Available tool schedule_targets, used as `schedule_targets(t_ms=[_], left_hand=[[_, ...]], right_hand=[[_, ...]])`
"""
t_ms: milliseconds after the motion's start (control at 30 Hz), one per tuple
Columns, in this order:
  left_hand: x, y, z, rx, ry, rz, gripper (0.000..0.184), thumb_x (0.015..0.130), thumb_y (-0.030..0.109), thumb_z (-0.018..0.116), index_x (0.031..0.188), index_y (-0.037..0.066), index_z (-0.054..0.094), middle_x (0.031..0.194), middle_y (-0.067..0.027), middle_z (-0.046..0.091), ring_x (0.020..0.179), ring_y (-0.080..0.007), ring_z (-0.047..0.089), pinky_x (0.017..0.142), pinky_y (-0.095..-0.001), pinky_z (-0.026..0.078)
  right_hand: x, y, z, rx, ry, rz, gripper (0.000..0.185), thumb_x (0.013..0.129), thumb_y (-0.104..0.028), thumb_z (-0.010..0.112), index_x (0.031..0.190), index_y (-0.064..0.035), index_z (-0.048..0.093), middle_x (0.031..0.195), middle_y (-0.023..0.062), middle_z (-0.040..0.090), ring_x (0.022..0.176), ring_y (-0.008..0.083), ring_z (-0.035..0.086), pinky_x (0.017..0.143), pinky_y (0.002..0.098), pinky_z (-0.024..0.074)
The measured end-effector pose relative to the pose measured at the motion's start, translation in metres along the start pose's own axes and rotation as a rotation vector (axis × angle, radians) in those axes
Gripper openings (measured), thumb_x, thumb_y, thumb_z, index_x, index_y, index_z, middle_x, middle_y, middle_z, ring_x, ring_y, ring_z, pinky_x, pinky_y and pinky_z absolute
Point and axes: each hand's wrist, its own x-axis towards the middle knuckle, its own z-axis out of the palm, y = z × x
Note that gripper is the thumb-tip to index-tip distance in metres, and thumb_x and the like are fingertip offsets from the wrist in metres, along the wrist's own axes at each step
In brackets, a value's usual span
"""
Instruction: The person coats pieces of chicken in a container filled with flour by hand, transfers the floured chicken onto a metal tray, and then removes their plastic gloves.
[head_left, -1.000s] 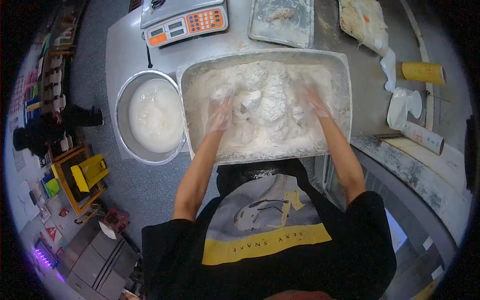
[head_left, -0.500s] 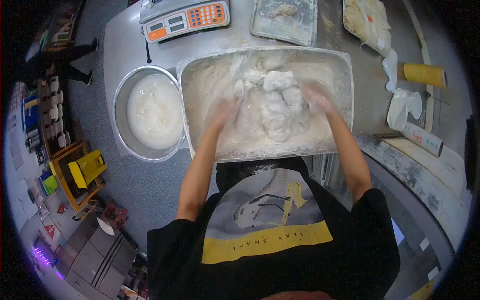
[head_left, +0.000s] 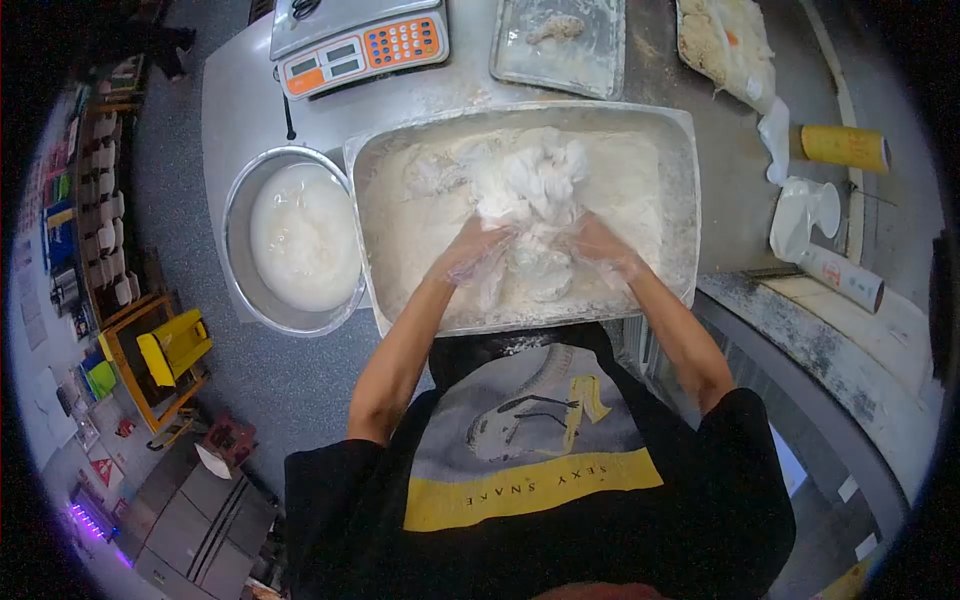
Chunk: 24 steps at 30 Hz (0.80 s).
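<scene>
A deep rectangular tub (head_left: 351, 190) holds white flour (head_left: 625, 175) and several lumpy, flour-coated pieces (head_left: 545, 180). My left hand (head_left: 478, 245) and my right hand (head_left: 600, 243), both in clear plastic gloves, press in from either side of a heap of these pieces near the middle of the tub. The heap looks raised between them, and its edges are blurred. Flour and the pieces mostly cover my fingertips, which curl inward around the heap. Another coated lump (head_left: 540, 275) lies between my wrists, close to the tub's near wall. What the pieces are under the flour is hidden.
Left of the tub stands a round metal bowl (head_left: 235, 255) of milky liquid. Behind are an orange-and-white scale (head_left: 365, 52) and a metal tray (head_left: 508, 65) with one coated piece (head_left: 556, 28). At the right are a second loaded tray (head_left: 725, 45) and a yellow roll (head_left: 845, 148).
My hands have moved inward from the tub's sides to the heap. The pieces, spread along the middle before, are now bunched and lifted between them. The view has shifted slightly.
</scene>
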Motion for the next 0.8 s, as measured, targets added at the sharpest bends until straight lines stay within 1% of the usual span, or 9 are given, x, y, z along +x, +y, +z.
schedule_targets(t_ms=[133,200,233,267,400,533,600,733,800], left_hand=[[-0.031,0.019,-0.006,-0.021,-0.062,0.26,0.048,0.082,0.009,0.061,0.125,0.001,0.04,0.112,-0.009,0.057,0.097,-0.0168,0.056,0.08,-0.0249,0.046],[-0.04,0.037,-0.006,0.014,-0.028,0.251,0.046,0.082,0.015,0.062,0.122,0.0,0.044,0.11,-0.0089,0.059,0.095,-0.0173,0.057,0.078,-0.0248,0.046],[-0.049,0.06,0.001,0.279,0.322,0.153,0.039,0.085,0.021,0.058,0.115,-0.001,0.051,0.103,-0.0123,0.061,0.094,-0.0172,0.058,0.078,-0.0288,0.046],[-0.053,0.074,0.005,0.539,0.671,0.048,0.037,0.087,0.028,0.055,0.109,-0.002,0.057,0.097,-0.0158,0.063,0.092,-0.0171,0.059,0.078,-0.0328,0.046],[0.027,0.018,-0.061,0.781,0.667,0.476,0.042,0.091,0.033,0.047,0.112,-0.002,0.057,0.099,-0.0127,0.064,0.095,-0.0196,0.058,0.083,-0.0341,0.044],[0.071,0.008,-0.063,0.682,0.427,0.473,0.057,0.087,0.04,0.048,0.13,0.004,0.04,0.132,-0.0091,0.042,0.119,-0.0193,0.042,0.098,-0.033,0.035],[0.065,0.024,-0.031,0.826,0.301,0.519,0.06,0.089,0.043,0.042,0.135,0.005,0.034,0.141,-0.0068,0.033,0.126,-0.0188,0.034,0.102,-0.0334,0.03],[0.043,0.056,0.005,-0.046,0.206,-0.049,0.06,0.093,0.043,0.028,0.139,0.005,0.023,0.147,-0.0085,0.018,0.133,-0.0208,0.023,0.106,-0.0335,0.025],[0.032,0.052,-0.017,-0.095,0.209,-0.162,0.058,0.094,0.042,0.026,0.138,0.004,0.024,0.144,-0.0115,0.025,0.131,-0.0243,0.029,0.105,-0.0346,0.026]], right_hand=[[-0.024,-0.078,-0.001,0.058,0.125,0.34,0.056,0.077,-0.002,0.064,0.127,0.0003,0.039,0.102,0.0152,0.06,0.09,0.0157,0.059,0.07,0.0268,0.0521],[-0.029,-0.074,-0.02,-0.201,0.299,-0.041,0.053,0.08,-0.005,0.061,0.127,-0.0002,0.039,0.097,0.0125,0.062,0.087,0.0147,0.059,0.067,0.0249,0.0521],[-0.03,-0.067,-0.032,-0.295,0.361,-0.171,0.052,0.081,-0.006,0.06,0.127,-0.0003,0.039,0.095,0.0116,0.063,0.086,0.0144,0.059,0.066,0.0243,0.0521],[-0.026,-0.038,-0.056,-0.184,0.404,0.007,0.051,0.082,-0.008,0.058,0.129,-0.0016,0.039,0.101,0.011,0.061,0.09,0.0162,0.059,0.071,0.0269,0.0516],[0.019,-0.053,-0.056,-0.353,0.446,0.514,0.046,0.09,-0.019,0.047,0.132,-0.0026,0.037,0.122,0.009,0.051,0.11,0.0204,0.051,0.095,0.0338,0.0407],[0.065,0.047,-0.037,0.136,0.351,-0.418,0.047,0.092,-0.027,0.042,0.131,-0.0023,0.038,0.133,0.0097,0.042,0.121,0.019,0.041,0.105,0.0319,0.0271],[0.074,0.044,-0.027,0.033,0.312,-0.133,0.049,0.092,-0.031,0.041,0.132,-0.0018,0.038,0.134,0.0102,0.041,0.124,0.0176,0.037,0.105,0.0298,0.0256],[0.039,-0.038,-0.019,0.469,0.268,0.233,0.048,0.092,-0.032,0.043,0.13,-0.003,0.042,0.134,0.0105,0.041,0.123,0.0183,0.038,0.104,0.0293,0.0266],[0.014,-0.054,-0.037,-0.003,0.14,0.349,0.051,0.094,-0.034,0.039,0.135,-0.0035,0.033,0.139,0.0099,0.033,0.13,0.0201,0.028,0.109,0.0327,0.0186]])
